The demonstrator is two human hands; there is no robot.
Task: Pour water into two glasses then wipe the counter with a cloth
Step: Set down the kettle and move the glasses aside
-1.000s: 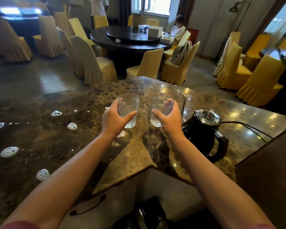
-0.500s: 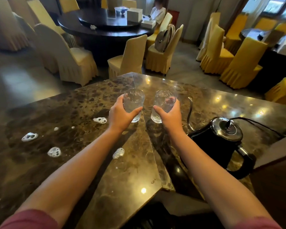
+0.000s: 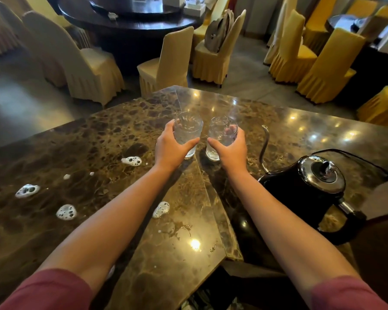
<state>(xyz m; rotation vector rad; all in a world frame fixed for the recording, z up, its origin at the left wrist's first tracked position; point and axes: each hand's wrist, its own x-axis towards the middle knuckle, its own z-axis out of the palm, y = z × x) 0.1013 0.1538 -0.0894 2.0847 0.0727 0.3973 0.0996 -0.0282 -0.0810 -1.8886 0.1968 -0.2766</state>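
Count: two clear glasses, one black gooseneck kettle [image 3: 305,193], four larger foam patches plus a few small specks on the brown marble counter [image 3: 300,130]. Left glass [image 3: 188,135] is gripped by the left hand [image 3: 170,148], thumb across the near side, fingers wrapped round the far side. Right glass [image 3: 221,139] is gripped by the right hand [image 3: 231,151] in the same way; fingertips show pink through the glass. Both glasses upright, side by side, close but not touching, near the seam where the two counter slabs meet. Cannot tell whether their bases rest on the counter. Kettle stands on the counter right of the right forearm, lid on, thin spout [image 3: 264,146] rising just beside the right hand. Foam patches [image 3: 131,161] lie left of and beneath the left forearm. Yellow-covered chairs [image 3: 166,61] beyond the counter.
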